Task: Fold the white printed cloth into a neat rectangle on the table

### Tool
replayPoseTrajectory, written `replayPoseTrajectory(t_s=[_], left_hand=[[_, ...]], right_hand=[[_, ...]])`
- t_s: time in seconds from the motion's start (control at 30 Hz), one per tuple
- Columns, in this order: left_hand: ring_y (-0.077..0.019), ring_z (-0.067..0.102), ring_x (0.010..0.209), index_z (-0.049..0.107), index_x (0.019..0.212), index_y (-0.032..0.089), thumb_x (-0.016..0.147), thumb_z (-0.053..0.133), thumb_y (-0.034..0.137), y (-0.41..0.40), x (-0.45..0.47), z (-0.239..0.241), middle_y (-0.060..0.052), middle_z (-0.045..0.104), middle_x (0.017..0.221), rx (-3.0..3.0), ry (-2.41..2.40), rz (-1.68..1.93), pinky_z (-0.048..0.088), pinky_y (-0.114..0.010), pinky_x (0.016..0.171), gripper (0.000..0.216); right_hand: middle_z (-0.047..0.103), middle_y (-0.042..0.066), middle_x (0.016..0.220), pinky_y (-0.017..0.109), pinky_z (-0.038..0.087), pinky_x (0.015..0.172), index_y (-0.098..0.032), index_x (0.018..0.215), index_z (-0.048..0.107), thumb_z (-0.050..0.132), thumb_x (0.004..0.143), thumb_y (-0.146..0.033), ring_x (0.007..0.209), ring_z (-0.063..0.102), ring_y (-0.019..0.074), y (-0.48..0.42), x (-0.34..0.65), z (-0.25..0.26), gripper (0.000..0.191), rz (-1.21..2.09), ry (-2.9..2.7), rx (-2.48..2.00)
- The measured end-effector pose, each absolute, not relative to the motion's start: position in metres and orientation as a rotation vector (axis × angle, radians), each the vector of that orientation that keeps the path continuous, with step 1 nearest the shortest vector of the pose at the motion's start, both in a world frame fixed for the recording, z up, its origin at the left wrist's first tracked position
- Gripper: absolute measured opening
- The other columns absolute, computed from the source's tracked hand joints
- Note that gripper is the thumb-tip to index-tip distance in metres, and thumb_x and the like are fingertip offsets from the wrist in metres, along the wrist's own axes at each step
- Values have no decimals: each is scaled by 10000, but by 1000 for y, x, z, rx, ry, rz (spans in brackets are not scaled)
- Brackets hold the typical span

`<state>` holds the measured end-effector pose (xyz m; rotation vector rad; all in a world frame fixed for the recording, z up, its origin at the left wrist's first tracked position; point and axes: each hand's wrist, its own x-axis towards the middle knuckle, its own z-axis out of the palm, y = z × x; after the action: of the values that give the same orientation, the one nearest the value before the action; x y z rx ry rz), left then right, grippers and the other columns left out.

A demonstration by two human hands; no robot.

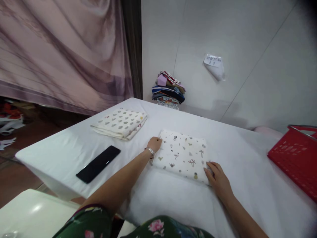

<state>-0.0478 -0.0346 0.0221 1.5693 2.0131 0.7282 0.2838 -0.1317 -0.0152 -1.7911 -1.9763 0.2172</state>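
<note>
- Two hands are at one folded cloth, white with small printed figures; it lies flat on the white-covered table, directly ahead of the person and between the forearms.
- Left hand: set against the cloth's left edge near the far corner, knuckles up, fingers curled toward the fabric; whether they pinch the edge or only touch it cannot be told, since the fingertips are hidden; a bracelet sits at the wrist.
- Right hand: laid palm down at the near right corner, fingers loosely apart and resting on the fabric; nothing is gripped.
- Step in hand, as a judgement: the cloth already forms a neat rectangle, so the work appears to be squaring or holding down a finished fold; the hands stand at opposite corners, which suits either.
- Requirement for a further move, as a judgement: both hands need a hold on the layered edges together, not the top layer alone; otherwise the stack may slip apart; a lift calls for support under both ends.
- Surroundings: a second folded cloth with a different print lies well to the left, toward the far edge; a dark phone lies nearer, left of the left forearm; a red basket stands at the right edge; a pile of folded garments rests against the wall; a paper note is stuck to the wall above.
</note>
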Motion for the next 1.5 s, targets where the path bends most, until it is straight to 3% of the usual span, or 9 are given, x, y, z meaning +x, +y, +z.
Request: replayPoseTrajectory(t_s=[0.2, 0.57, 0.7, 0.83, 0.93, 1.1, 1.3, 1.5], left_hand=[[-149, 540, 729, 531, 570, 168, 764, 458, 301, -33, -55, 15, -45, 571, 693, 1637, 2052, 767, 342, -242, 628, 246], [-164, 555, 726, 529, 581, 176, 749, 486, 379, -34, -56, 18, -43, 577, 689, 1656, 2074, 721, 350, -256, 621, 267], [-176, 565, 757, 548, 683, 182, 726, 521, 415, -37, -59, 21, -58, 610, 815, 1626, 2106, 719, 375, -268, 640, 239], [-163, 578, 719, 561, 839, 188, 747, 507, 459, -43, -62, 25, -49, 620, 840, 1632, 2054, 741, 418, -272, 649, 291], [-168, 590, 836, 543, 972, 200, 775, 484, 460, -61, -63, 27, -60, 604, 1008, 1839, 1906, 907, 457, -282, 713, 331], [-215, 491, 1126, 543, 1097, 247, 766, 549, 383, -120, -68, 29, -67, 552, 1205, 2524, 1425, 875, 401, -379, 956, 358], [-189, 480, 1162, 515, 1195, 261, 744, 407, 58, -143, -83, 19, -46, 553, 1240, 2886, 1271, 525, 356, -416, 991, 507], [-211, 420, 1226, 511, 1207, 215, 693, 370, 1, -132, -74, 13, -59, 503, 1303, 2985, 1434, 482, 317, -434, 1014, 575]], right_hand=[[467, 47, 1232, 309, 474, 856, -228, 1140, 541, 372, 856, -467, 1070, 518, 179, -132, 284, -15, 408, 205, -1979, -1783], [470, 52, 1233, 344, 453, 896, -230, 1139, 537, 365, 858, -477, 1066, 518, 193, -132, 283, -12, 412, 252, -1986, -1778], [470, 69, 1258, 372, 427, 934, -216, 1149, 547, 371, 869, -460, 1131, 472, 212, -138, 280, -2, 411, 146, -2009, -1780], [433, 93, 1333, 429, 349, 1006, -218, 1253, 488, 432, 863, -410, 1231, 389, 241, -150, 274, 2, 438, 0, -2312, -1472], [395, 98, 1372, 463, 301, 1036, -214, 1325, 411, 453, 860, -367, 1279, 337, 241, -155, 275, -2, 491, -43, -2512, -1296], [361, 83, 1396, 453, 304, 1045, -206, 1337, 399, 413, 837, -173, 1306, 296, 221, -157, 287, -8, 501, -129, -2541, -1271], [422, 79, 1356, 451, 303, 1048, -188, 1293, 456, 329, 780, 4, 1279, 342, 205, -152, 284, -9, 562, -236, -2566, -1293], [481, 93, 1303, 452, 316, 1032, -169, 1271, 482, 325, 780, 14, 1209, 425, 219, -147, 275, -7, 547, -341, -2510, -1372]])
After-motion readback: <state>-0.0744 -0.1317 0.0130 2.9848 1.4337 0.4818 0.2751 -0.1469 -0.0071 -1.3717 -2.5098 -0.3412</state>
